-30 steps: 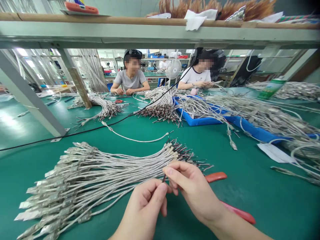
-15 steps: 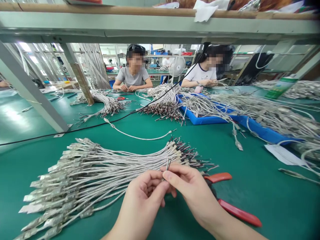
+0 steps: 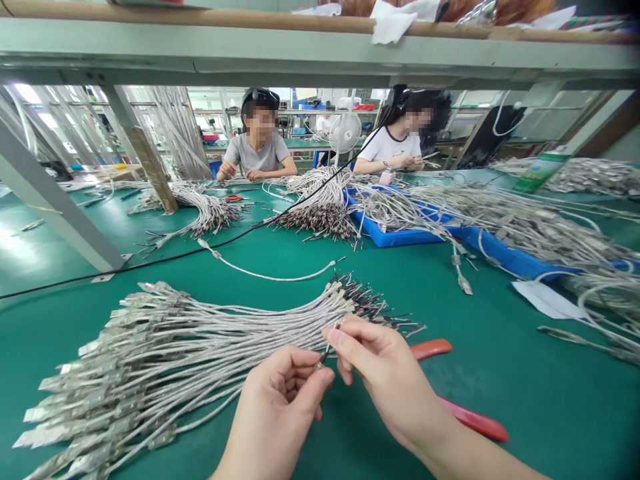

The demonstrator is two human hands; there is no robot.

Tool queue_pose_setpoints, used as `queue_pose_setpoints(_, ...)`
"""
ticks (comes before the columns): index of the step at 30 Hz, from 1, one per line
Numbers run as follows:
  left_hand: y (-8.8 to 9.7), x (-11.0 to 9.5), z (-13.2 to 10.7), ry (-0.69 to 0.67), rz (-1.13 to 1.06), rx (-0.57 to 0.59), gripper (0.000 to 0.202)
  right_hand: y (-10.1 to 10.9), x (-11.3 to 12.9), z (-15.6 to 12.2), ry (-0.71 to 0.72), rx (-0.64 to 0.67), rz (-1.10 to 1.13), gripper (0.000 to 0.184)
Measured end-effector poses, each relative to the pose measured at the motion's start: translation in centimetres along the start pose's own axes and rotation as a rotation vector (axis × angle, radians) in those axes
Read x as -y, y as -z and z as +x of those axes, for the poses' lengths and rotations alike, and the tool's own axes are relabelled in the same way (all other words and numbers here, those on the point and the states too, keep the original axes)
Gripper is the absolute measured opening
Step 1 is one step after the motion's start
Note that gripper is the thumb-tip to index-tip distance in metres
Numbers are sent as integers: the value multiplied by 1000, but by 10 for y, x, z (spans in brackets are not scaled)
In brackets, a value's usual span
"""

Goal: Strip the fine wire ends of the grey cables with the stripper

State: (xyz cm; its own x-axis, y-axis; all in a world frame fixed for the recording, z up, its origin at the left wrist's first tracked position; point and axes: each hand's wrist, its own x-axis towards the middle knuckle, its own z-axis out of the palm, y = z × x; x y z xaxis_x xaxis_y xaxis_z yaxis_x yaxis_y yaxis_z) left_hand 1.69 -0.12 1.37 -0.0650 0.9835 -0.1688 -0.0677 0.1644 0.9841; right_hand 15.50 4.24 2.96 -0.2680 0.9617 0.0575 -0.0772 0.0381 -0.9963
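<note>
My left hand (image 3: 283, 407) is closed in a pinch on the end of a cable, whose short dark wires (image 3: 325, 353) stick out above the fingertips. With thumb and forefinger, my right hand (image 3: 385, 373) grips the tips of those wires. Most of this cable is hidden by the hands. Behind them lies a large bundle of white cables (image 3: 235, 333), clear-housed plugs to the left and stripped dark wire ends to the right. Red-handled pliers (image 3: 473, 418) lie partly under my right hand and forearm.
A single cable (image 3: 265, 272) lies beyond the bundle. A black cord (image 3: 225, 241) crosses the green table. Blue trays (image 3: 400, 237) heaped with cables stand to the right. A metal shelf beam (image 3: 300, 53) spans overhead. Two people (image 3: 260, 150) sit opposite.
My hands have drawn slightly apart, and more of the dark wires shows between them. The view has shifted a little to the right. One person opposite has raised a hand.
</note>
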Motion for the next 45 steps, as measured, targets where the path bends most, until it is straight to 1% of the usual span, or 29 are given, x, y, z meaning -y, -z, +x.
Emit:
queue_pose_setpoints(6, 3, 3, 1, -22, 70, 31, 30, 0, 0, 1, -20, 21, 47, 34)
queue_pose_setpoints(13, 2, 0, -1, -22, 66, -20, 35, 2, 0, 0, -25, 19, 118, 33)
queue_pose_setpoints(17, 1, -3, -1, -13, 31, -33, 37, 3, 3, 0, -50, -8, 170, 32)
queue_pose_setpoints(21, 0, -6, -1, -30, -3, -13, 32, 3, 6, 0, -90, -30, 230, 31)
queue_pose_setpoints(24, 1, -8, -1, -39, -22, 3, 27, 1, 7, 0, -116, -52, 267, 34)
queue_pose_setpoints(29, 5, -8, -3, -149, -5, 38, 19, -1, 10, -3, -118, -45, 326, 29)
queue_pose_setpoints(33, 5, -3, -2, -230, 4, -1, 19, -1, 12, -3, -97, -31, 359, 29)
queue_pose_setpoints(36, 2, 0, 1, -266, -13, -23, 24, -2, 10, -3, -101, 15, 355, 34)
queue_pose_setpoints(38, 0, -1, 3, -292, -10, -33, 27, -6, 8, -4, -77, 78, 296, 38)
queue_pose_setpoints(40, -3, -5, 5, -316, 18, -37, 30, -10, 4, -5, -38, 138, 220, 42)
queue_pose_setpoints(42, -2, -11, 3, -332, 53, -27, 29, -13, 0, -6, 3, 135, 158, 44)
queue_pose_setpoints(43, 1, -15, 2, -331, 132, -4, 29, -13, -2, -5, 19, 117, 133, 44)
queue_pose_setpoints(45, 13, -22, -5, -303, 407, 58, 35, -10, -3, -4, 52, 73, 126, 45)
